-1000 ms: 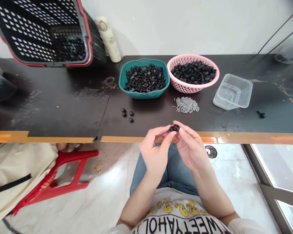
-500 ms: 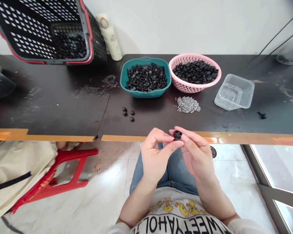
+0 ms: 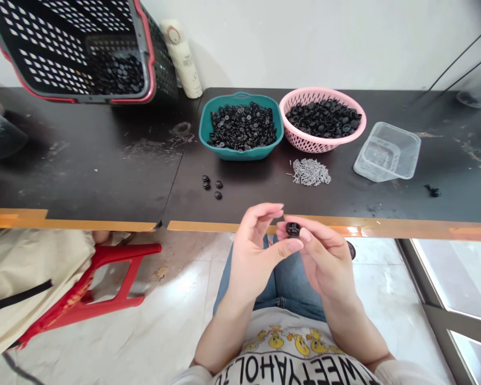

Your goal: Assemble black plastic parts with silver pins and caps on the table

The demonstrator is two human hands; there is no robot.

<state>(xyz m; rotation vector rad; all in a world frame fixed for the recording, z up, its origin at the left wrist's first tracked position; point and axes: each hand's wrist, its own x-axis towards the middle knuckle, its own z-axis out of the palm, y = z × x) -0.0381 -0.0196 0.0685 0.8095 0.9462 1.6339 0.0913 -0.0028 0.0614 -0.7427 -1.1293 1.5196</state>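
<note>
A small round black plastic part (image 3: 293,229) with an open, hollow side is pinched between the thumb and fingers of my right hand (image 3: 329,259), just over the table's front edge. My left hand (image 3: 250,259) is beside it, index finger lifted and spread away from the thumb. Its thumb tip lies against or very near the part's lower side; I cannot tell whether it presses. On the table ahead are several assembled-looking black round pieces (image 3: 218,195). A pile of short silvery pins (image 3: 311,172) lies beyond my right hand.
A teal basin (image 3: 240,154) holds black discs, and a pink basket (image 3: 323,143) holds black caps. To the right stands a clear plastic box (image 3: 404,160). A large dark crate (image 3: 163,64) tilts at back left beside a white bottle (image 3: 186,67). A red stool (image 3: 122,299) stands below left.
My left index finger has lifted away from the black part and opened from the thumb. The part, in my right fingers, has turned and sits slightly lower.
</note>
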